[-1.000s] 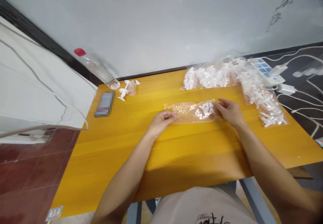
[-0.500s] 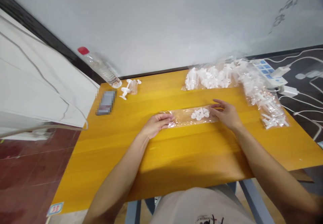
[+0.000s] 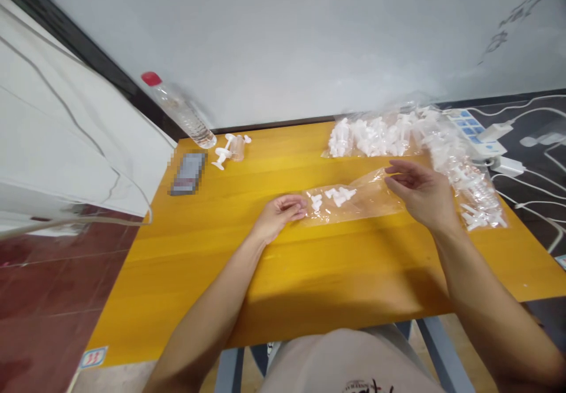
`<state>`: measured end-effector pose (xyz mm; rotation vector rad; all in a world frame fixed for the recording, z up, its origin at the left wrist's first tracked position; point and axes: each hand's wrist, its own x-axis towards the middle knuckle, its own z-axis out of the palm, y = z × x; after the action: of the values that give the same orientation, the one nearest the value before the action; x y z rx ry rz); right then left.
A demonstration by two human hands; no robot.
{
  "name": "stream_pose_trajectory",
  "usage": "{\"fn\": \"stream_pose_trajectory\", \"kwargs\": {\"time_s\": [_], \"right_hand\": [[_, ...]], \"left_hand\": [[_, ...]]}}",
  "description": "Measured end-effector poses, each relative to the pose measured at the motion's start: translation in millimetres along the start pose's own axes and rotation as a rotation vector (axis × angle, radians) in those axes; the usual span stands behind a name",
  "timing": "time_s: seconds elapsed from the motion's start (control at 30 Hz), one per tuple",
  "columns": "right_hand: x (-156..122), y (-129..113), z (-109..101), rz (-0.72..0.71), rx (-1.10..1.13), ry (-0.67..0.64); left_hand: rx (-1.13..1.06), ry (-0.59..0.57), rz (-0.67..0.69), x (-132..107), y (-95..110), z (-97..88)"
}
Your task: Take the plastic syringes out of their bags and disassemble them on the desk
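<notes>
A clear plastic bag point(image 3: 375, 201) stretches between my hands at the middle of the table. Several small white plastic pieces point(image 3: 340, 196) lie inside it, nearer its left end. My left hand point(image 3: 283, 213) is closed on that left end, low over the tabletop. With thumb and fingers, my right hand point(image 3: 418, 189) pinches the other end and holds it slightly raised. Beyond, filled clear bags of white plastic parts point(image 3: 375, 136) lie along the back edge, and another bagged group point(image 3: 473, 186) runs down the right side.
A bottle with a red cap point(image 3: 183, 115) leans against the wall at the back left. Near it are a phone point(image 3: 188, 173) and loose white plastic parts with a clear cup point(image 3: 232, 150). A power strip point(image 3: 475, 130) with white cables sits at the right.
My right hand has moved right and lifted its end of the bag. The white pieces inside have slid left and spread towards my left hand.
</notes>
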<state>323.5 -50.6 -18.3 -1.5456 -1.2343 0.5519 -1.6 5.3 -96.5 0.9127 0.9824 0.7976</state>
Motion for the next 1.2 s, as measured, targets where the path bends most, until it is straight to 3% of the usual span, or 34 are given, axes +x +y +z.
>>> {"fn": "stream_pose_trajectory", "kwargs": {"time_s": [0.17, 0.4, 0.63, 0.77, 0.9, 1.0, 1.07, 1.2], "right_hand": [[-2, -4, -8, -0.063, 0.044, 0.058], [8, 3, -27, -0.026, 0.015, 0.113], [14, 27, -64, 0.125, -0.171, 0.114], [13, 32, -66, 0.199, -0.23, 0.078], [12, 35, -62, 0.245, -0.204, 0.101], [13, 24, -60, 0.185, -0.2, 0.127], [14, 8, -58, 0.09, -0.202, 0.108], [16, -32, -52, -0.117, -0.129, 0.038]], "left_hand": [[0.153, 0.102, 0.085, -2, -3, 2.1], [0.636, 0.251, 0.304, -8, -8, 7.1], [0.967, 0.125, 0.507, -12, -6, 8.6], [1.082, 0.15, 0.536, -7, -2, 8.7], [1.141, 0.215, 0.549, -2, 4, -3.9], [1.203, 0.303, 0.626, -2, 7, -6.8], [1.248, 0.332, 0.725, -3, 7, 1.5], [1.369, 0.118, 0.848, -4, 6, 29.9]]}}
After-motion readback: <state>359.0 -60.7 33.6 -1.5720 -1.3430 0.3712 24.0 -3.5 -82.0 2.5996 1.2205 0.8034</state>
